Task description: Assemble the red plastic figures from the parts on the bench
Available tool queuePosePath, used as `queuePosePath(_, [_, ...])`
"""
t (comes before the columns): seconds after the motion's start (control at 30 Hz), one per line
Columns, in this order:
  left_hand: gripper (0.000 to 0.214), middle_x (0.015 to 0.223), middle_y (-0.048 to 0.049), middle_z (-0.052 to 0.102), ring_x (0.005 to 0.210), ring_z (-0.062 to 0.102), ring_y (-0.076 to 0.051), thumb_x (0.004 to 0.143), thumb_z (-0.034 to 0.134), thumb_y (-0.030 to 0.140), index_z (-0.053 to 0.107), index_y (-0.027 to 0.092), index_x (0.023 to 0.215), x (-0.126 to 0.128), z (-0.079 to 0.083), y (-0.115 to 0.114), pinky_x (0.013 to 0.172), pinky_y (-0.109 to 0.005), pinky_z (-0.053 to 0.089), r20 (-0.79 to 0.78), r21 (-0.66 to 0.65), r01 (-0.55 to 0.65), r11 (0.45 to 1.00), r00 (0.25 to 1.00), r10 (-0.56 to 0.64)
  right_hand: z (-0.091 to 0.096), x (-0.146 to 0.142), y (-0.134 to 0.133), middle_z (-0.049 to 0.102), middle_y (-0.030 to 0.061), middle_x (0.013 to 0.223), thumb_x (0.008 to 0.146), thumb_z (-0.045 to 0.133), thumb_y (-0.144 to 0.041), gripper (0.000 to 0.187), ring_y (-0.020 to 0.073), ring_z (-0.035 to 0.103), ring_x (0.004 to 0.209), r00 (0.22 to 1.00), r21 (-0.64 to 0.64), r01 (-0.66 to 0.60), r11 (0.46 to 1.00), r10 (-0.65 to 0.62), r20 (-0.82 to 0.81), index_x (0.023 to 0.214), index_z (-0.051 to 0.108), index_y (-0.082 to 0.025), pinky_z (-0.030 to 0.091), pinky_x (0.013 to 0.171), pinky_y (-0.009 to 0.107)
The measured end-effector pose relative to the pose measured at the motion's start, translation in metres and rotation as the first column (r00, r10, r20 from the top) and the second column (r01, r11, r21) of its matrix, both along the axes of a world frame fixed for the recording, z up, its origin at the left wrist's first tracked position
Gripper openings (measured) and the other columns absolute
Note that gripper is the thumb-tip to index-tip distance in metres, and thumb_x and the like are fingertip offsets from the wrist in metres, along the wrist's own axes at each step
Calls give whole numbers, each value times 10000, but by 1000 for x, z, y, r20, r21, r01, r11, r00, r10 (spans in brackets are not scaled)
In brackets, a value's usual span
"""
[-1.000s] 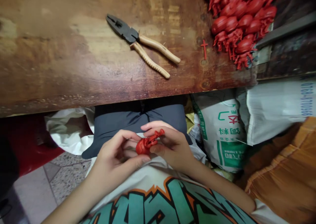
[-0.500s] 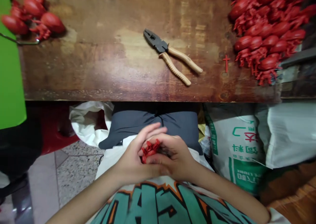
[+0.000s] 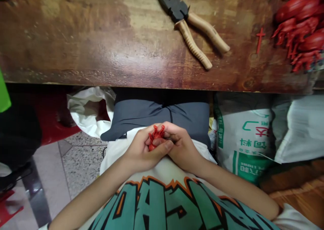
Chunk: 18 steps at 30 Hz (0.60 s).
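Note:
In front of my belly, my left hand [image 3: 141, 150] is closed round a small red plastic toy figure [image 3: 154, 135], its thumb laid across the piece. My right hand [image 3: 184, 149] presses against it from the other side with curled fingers. Short knobbed prongs of the figure stick up between the hands; the rest is hidden by fingers. On the wooden table beyond lie pliers [image 3: 182, 15] with tan handles, their jaws pointing away to the left. A thin red cross-shaped plastic piece [image 3: 260, 40] lies to their right.
A pile of red plastic figures [image 3: 301, 24] sits at the table's right end. The front edge of the wooden table [image 3: 101, 68] runs above my lap. Below it stand an open white bag [image 3: 76, 118] on the left and a printed feed sack [image 3: 245, 132] on the right.
The view has tilted down and closer, so the table things sit higher. My left thumb now lies over the red figure, where my right thumb was before; my left fingers have curled in.

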State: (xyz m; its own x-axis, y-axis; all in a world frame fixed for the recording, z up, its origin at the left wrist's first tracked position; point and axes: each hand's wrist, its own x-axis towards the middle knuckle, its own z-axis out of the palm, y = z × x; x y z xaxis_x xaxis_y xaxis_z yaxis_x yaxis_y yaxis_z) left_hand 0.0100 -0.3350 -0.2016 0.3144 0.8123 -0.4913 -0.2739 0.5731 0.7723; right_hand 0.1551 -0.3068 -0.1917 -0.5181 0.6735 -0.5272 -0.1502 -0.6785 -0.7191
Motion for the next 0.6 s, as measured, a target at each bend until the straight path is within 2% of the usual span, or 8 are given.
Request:
queuePosePath(0.17, [137,888,-38,774,773,723,-155,957,716,306,704,169,953,0,-1,3,716,-246,599,-84,97,-6,995,996,14,-5,3,-3,792,-25,839,914,772,-220,86,145,769,751,1000,66,1,998,-1,-3,899,688,-236,646,773,264])
queuePosePath(0.27, [167,808,-16,734,706,680,-140,959,706,314,671,175,872,1,-6,5,675,-234,576,-153,116,13,993,988,5,-12,3,-3,787,-11,842,906,772,-267,87,149,752,754,998,106,20,994,-25,50,891,694,-233,637,747,259])
queuePosePath(0.33, [209,808,-23,731,725,682,-151,959,713,352,665,176,858,2,-10,5,702,-246,584,-205,115,10,993,979,14,-16,1,-2,777,-4,829,889,799,-328,139,153,736,744,995,110,41,993,-51,86,888,703,-227,628,732,258])
queuePosePath(0.4, [288,873,-53,764,788,715,-182,944,743,453,688,171,922,3,-8,0,757,-284,609,-228,90,-8,996,973,28,-15,-2,-3,766,-2,805,869,814,-371,187,154,720,722,994,129,59,990,-71,88,881,704,-221,621,725,260])
queuePosePath(0.5, [591,1019,-128,799,930,768,-266,857,772,703,725,166,1098,3,1,-14,880,-384,641,-188,101,-24,995,981,42,-4,-5,-10,757,11,767,856,803,-399,220,165,718,722,993,251,59,966,-83,87,829,696,-208,613,730,262])
queuePosePath(0.57, [802,1317,-189,756,1235,729,-353,806,780,777,685,207,1362,-1,-1,-15,1104,-486,577,-114,126,-38,991,992,53,-8,-6,-14,759,36,755,891,776,-441,266,182,729,725,980,336,40,941,-103,172,805,710,-199,605,712,263])
queuePosePath(0.6, [808,1386,-174,732,1310,696,-372,788,801,772,681,255,1397,-5,-4,-10,1148,-509,549,-77,129,-61,990,994,72,-15,-7,-11,763,49,748,893,772,-491,306,200,736,702,975,383,26,924,-108,194,834,732,-194,607,679,278])
